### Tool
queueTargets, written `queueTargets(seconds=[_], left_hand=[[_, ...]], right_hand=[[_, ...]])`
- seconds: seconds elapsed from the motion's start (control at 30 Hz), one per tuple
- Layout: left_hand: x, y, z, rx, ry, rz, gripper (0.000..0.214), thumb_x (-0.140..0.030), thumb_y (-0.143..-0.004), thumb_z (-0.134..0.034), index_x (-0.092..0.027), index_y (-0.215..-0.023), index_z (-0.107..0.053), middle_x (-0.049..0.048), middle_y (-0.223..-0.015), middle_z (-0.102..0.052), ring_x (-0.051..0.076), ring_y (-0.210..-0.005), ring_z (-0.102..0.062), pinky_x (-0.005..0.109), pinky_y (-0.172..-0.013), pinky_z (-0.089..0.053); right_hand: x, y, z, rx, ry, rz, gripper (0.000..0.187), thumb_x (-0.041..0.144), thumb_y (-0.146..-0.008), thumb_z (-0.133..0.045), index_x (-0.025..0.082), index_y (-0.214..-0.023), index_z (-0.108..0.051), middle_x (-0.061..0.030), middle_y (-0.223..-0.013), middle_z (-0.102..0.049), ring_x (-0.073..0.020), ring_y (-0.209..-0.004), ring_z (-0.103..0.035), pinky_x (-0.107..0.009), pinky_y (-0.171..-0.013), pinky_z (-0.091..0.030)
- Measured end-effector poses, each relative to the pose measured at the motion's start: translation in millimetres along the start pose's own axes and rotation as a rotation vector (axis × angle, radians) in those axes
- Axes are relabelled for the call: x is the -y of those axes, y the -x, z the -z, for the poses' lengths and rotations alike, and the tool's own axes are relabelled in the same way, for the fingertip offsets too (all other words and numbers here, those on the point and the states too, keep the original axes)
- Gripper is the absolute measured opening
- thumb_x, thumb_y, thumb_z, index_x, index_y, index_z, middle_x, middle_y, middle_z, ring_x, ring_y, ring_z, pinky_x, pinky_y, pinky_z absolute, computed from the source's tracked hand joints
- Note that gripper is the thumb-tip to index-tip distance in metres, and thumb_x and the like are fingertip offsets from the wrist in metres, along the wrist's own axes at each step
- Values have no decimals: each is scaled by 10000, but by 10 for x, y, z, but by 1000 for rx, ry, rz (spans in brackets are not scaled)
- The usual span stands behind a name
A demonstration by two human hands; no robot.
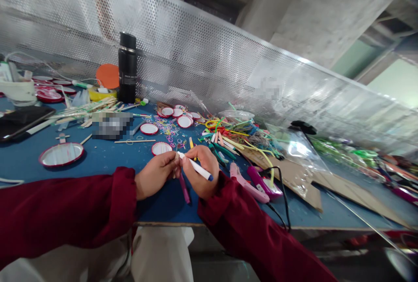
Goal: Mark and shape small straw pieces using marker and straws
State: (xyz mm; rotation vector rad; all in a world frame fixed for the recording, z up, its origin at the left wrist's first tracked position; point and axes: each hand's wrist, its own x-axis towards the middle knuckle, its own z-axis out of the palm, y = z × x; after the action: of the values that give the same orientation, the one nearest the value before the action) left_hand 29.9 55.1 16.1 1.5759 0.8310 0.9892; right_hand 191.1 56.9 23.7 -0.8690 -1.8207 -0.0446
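My right hand is closed around a white marker with a blue end, its tip turned toward my left hand. The left fingers are pinched together at that tip, on something small that I cannot make out. Below the two hands a purple marker lies on the blue tabletop. Just beyond the left fingers is a round red-rimmed lid, partly hidden by the hand. Farther back sits another such lid, near scattered small coloured rubber bands.
At right lie a pink glue gun, a purple device with a black cord, and cardboard. Pipe cleaners and markers heap behind. A black bottle, wooden sticks and a large lid stand or lie leftward.
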Motion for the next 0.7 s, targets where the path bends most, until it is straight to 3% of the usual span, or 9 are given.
queueTargets(seconds=[0.33,0.5,0.63,0.7], left_hand=[[4,-1,-8,9,57,17,436,-574,-877,-532,-178,-699,-504,-38,-596,-479,81,-502,-348,234,-475,-273],[-77,29,-16,-5,132,52,384,-551,-862,-573,-173,-795,-561,-15,-641,-559,90,-522,-399,228,-491,-294],[-110,35,-8,-3,167,65,408,-569,-865,-557,-163,-860,-595,-6,-682,-582,92,-547,-418,224,-518,-315],[-125,27,1,10,176,68,410,-572,-840,-591,-161,-847,-596,-3,-699,-588,89,-556,-419,223,-525,-318]], right_hand=[[6,3,26,-18,-26,-2,15,232,-820,-621,231,-822,-606,-16,-788,-661,-184,-772,-647,-343,-731,-537],[-6,-17,45,-60,-171,-91,162,273,-915,-576,269,-1066,-634,-34,-971,-729,-182,-831,-689,-322,-707,-562],[-3,-47,12,-32,-256,-203,163,304,-985,-468,257,-1056,-607,11,-758,-710,-130,-635,-668,-267,-616,-551],[6,-56,8,-34,-232,-223,109,313,-966,-501,242,-1007,-573,20,-711,-688,-130,-620,-667,-260,-616,-548]])
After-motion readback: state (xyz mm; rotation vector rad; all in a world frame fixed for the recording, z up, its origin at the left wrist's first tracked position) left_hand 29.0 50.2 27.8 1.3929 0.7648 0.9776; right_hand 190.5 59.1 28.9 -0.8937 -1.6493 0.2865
